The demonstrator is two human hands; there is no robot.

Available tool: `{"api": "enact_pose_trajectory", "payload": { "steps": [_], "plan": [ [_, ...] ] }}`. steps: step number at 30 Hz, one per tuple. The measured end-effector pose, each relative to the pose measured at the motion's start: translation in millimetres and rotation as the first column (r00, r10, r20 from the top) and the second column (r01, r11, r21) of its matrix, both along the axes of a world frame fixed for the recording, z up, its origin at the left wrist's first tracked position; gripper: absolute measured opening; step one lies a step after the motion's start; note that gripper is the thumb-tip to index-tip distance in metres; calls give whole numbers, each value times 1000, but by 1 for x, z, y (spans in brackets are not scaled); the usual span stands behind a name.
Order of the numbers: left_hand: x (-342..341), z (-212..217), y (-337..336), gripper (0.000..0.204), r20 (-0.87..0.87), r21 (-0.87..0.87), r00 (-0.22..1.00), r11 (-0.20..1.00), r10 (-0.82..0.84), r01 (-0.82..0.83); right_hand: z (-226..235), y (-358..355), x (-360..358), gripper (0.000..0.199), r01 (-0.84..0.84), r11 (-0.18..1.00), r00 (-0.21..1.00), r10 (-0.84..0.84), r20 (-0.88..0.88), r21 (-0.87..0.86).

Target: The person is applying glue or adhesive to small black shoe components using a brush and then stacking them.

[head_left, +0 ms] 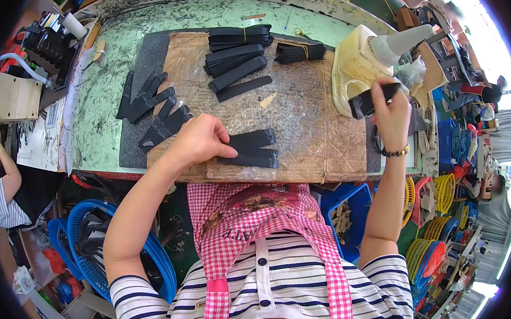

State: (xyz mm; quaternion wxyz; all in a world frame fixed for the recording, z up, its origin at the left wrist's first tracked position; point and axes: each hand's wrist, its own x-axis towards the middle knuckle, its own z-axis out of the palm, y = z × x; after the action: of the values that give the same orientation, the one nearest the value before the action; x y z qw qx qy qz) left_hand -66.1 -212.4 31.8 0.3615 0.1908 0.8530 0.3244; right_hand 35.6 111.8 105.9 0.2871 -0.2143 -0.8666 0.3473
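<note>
Brown cardboard (316, 131) lay before us, our left hand (199, 140) pinching a black strip (258, 159) at its six o'clock, our right hand (393, 116) clutching a dark piece (361, 104) at three.

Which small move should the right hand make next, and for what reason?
Probably bring the dark flat piece in the right hand toward the black strips at the left hand: the piece is up by the pale container, away from them, while the left hand is at their left end, seemingly steadying them.
</note>
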Motion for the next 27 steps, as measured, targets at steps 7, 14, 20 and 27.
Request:
{"api": "enact_pose_trajectory", "payload": {
  "steps": [7,14,20,27],
  "plan": [
    [15,5,1,33,-117,28,992,999,39,-36,-11,18,0,18,-92,992,991,99,-95,81],
    [27,-5,-3,31,-234,98,968,993,92,-71,-10,-58,27,16,-180,907,983,184,-26,-381],
    [30,-1,1,34,-266,57,961,996,80,-67,-49,-151,7,9,-396,891,918,390,-72,-223],
    [33,-1,3,42,-264,82,956,991,128,-110,-58,-174,52,17,-539,842,842,538,47,12]
  ]
}}
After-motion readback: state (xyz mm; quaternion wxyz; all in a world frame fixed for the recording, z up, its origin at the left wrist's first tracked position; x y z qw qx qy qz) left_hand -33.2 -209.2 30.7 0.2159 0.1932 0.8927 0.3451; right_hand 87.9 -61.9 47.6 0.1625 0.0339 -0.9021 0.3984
